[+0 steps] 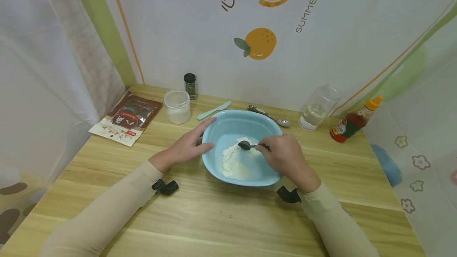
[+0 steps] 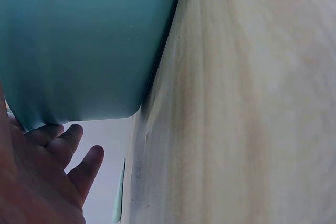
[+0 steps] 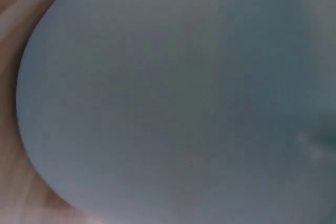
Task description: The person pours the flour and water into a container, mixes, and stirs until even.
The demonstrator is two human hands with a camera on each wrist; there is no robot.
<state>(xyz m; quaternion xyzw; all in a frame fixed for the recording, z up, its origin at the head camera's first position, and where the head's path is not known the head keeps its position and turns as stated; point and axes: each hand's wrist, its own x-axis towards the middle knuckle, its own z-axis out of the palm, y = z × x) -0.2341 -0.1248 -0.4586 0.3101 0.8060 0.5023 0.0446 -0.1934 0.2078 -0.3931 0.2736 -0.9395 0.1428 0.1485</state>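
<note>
A light blue basin (image 1: 240, 181) stands on the table with white flour (image 1: 232, 162) inside. My left hand (image 1: 185, 146) rests against its left rim, thumb tip over the edge. In the left wrist view, loosely spread fingers (image 2: 86, 171) lie against or beside the outer wall of the basin (image 2: 89, 51). My right hand (image 1: 285, 154) pinches the handle of a small black measuring spoon (image 1: 244, 145). The spoon's head is over the flour inside the basin; whether it touches the flour I cannot tell. The right wrist view is blurred and mostly filled by the basin (image 3: 131, 103).
Behind the basin lie a pale blue spreader (image 1: 214, 110) and a metal spoon (image 1: 283, 123). A lidded jar (image 1: 178, 110), a spice bottle (image 1: 190, 86) and a brown packet (image 1: 128, 118) are at left. At right stand a glass of liquid (image 1: 314, 116) and a sauce bottle (image 1: 351, 124).
</note>
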